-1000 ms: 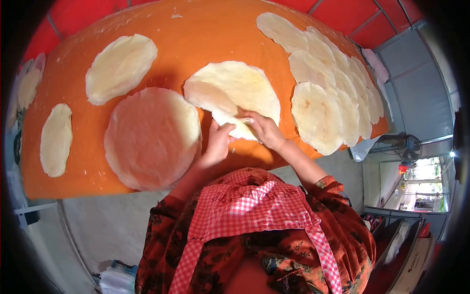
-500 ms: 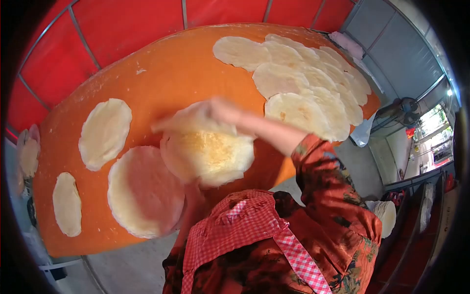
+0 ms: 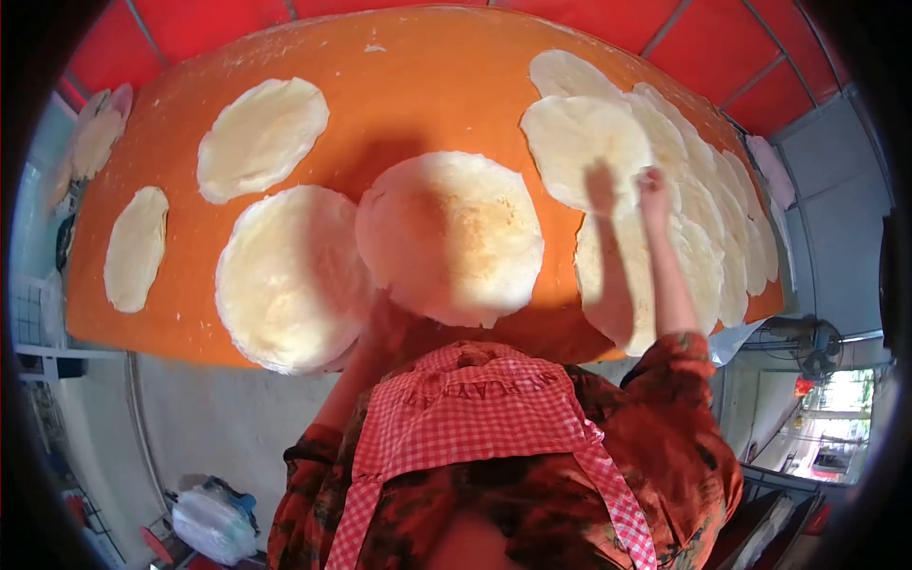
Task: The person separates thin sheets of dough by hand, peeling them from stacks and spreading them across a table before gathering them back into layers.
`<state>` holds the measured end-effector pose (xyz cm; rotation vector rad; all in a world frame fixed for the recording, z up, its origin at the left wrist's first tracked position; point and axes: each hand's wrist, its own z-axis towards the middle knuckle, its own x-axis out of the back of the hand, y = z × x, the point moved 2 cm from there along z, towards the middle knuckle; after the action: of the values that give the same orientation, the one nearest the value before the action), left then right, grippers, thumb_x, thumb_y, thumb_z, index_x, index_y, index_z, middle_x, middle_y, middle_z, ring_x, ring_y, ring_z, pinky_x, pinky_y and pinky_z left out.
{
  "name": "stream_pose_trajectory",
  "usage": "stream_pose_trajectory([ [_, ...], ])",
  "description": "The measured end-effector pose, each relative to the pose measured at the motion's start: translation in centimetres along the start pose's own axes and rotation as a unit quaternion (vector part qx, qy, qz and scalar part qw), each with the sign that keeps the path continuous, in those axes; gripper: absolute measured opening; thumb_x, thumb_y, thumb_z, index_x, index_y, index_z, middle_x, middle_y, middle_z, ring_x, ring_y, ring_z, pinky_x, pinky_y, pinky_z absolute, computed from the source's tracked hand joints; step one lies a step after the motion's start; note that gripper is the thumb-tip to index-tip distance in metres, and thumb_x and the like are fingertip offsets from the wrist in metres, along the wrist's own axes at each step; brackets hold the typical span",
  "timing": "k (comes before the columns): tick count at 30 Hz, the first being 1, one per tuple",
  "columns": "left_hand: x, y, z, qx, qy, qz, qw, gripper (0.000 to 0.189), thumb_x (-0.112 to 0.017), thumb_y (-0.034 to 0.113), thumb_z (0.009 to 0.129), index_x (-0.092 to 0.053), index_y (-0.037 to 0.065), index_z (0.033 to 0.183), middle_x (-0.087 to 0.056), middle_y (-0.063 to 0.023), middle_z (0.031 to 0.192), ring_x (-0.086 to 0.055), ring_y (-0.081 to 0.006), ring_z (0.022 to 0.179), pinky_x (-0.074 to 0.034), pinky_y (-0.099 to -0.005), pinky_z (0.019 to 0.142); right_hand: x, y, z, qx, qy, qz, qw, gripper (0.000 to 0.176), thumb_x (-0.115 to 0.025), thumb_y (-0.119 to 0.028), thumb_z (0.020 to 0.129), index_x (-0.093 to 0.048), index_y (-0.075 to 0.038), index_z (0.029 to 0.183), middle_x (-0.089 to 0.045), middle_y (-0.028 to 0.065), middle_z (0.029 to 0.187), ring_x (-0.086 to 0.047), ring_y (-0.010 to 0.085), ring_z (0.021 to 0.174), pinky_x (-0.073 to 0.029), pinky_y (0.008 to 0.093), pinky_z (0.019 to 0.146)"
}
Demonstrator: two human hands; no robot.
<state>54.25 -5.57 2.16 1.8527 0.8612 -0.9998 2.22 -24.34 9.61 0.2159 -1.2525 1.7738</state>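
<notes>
A large round flatbread (image 3: 451, 237) hangs tilted over the orange table (image 3: 427, 85), throwing a shadow on it. My left hand (image 3: 380, 328) grips its lower left edge and is mostly hidden beneath it. My right hand (image 3: 653, 185) is stretched far out to the right, fingers on the right edge of a pale flatbread (image 3: 579, 138) that lies on top of the overlapping row of flatbreads (image 3: 708, 247). Its shadow falls across that row. Another big flatbread (image 3: 285, 275) lies flat just left of my left hand.
Smaller dough rounds lie at the upper left (image 3: 261, 138), the left (image 3: 136, 247) and the far left corner (image 3: 95, 142). A red panelled wall stands behind the table. A fan (image 3: 807, 342) stands at the right, and a white bag (image 3: 214, 522) lies on the floor at the lower left.
My right hand has carried a flatbread from the middle out to the right and set it on the overlapping row. My left hand still holds the other flatbread. The camera has tilted.
</notes>
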Motion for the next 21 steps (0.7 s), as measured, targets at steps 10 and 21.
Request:
stream_pose_trajectory([
  [10,-2.9,1.5,2.8,-0.032,-0.217,0.123,0.968,0.054,-0.038,0.035,0.099,-0.028,0.007,0.144,-0.043,-0.0133,0.139,-0.041,-0.0314,0.128,-0.038,-0.0454,0.104,-8.8,-29.7,-23.3,0.252,-0.372,-0.143,0.882,0.069,-0.068,-0.012,0.072,-0.041,0.001,0.134,-0.059,0.0247,0.115,-0.061,0.0367,0.101,-0.052,0.0464,0.079],
  [21,3.3,-0.9,1.9,-0.209,-0.080,0.588,0.777,0.035,-0.062,0.010,0.086,-0.055,0.002,0.120,-0.064,-0.0123,0.106,-0.064,-0.0235,0.097,-0.053,-0.0328,0.081,-7.8,-40.9,2.8,0.112,-0.358,-0.104,0.921,0.024,-0.062,-0.010,0.078,-0.068,-0.001,0.100,-0.068,0.0132,0.076,-0.065,0.0192,0.071,-0.052,0.0351,0.062],
])
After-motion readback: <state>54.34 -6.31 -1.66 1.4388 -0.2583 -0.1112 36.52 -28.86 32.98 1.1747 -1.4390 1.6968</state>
